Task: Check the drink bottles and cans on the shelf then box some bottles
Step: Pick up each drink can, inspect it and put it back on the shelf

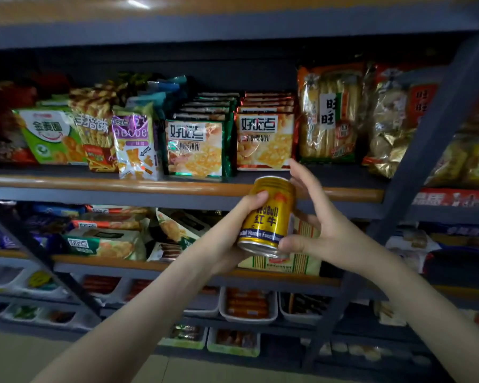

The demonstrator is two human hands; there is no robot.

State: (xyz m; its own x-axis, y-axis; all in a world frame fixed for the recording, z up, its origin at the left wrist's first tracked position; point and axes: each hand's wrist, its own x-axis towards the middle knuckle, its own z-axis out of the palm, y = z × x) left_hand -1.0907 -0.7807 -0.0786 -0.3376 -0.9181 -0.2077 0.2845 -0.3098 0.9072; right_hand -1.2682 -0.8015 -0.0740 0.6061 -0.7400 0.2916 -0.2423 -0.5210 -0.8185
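Observation:
A gold Red Bull can (268, 217) with a blue band and red lettering is held up in front of the shelf, tilted slightly to the right. My left hand (233, 233) grips it from the left, thumb near its top edge. My right hand (321, 225) holds it from the right, thumb under the bottom rim and fingers spread behind the can. No bottles or box are in view.
A dark grey shelf unit (177, 189) with orange rails stands right ahead. Snack bags (194, 147) fill the upper shelf, biscuit packs (105, 241) the one below. White trays of sausages (246, 305) line the lower levels. A slanted grey post (415, 167) crosses at right.

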